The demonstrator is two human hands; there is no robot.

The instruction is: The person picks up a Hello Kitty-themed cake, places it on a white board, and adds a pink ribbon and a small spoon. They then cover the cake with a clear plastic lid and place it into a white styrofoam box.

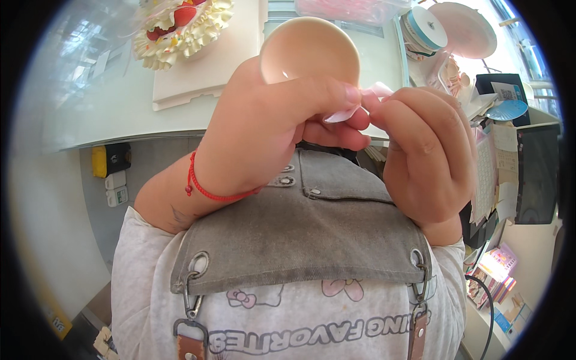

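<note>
My left hand [279,108] grips a smooth, round, cream-coloured object [310,51], perhaps a small bowl or cup, above the table's near edge. A narrow pale pink satin ribbon [338,116] passes beneath the left thumb, and one cut end sticks out below it. To the right, my right hand [425,144] has its fingers curled, with the thumb and index finger pinched at another part of the ribbon [380,88]. Both sets of fingertips nearly meet beside the round object's lower right rim. How the ribbon runs between them is partly hidden by the fingers.
A cake with ruffled cream and red fruit [184,33] stands on a white board [189,85] at upper left. A clear plastic box [351,11] lies at the back. Ribbon spools [423,29], a keyboard [483,175] and a dark monitor [537,175] are at right.
</note>
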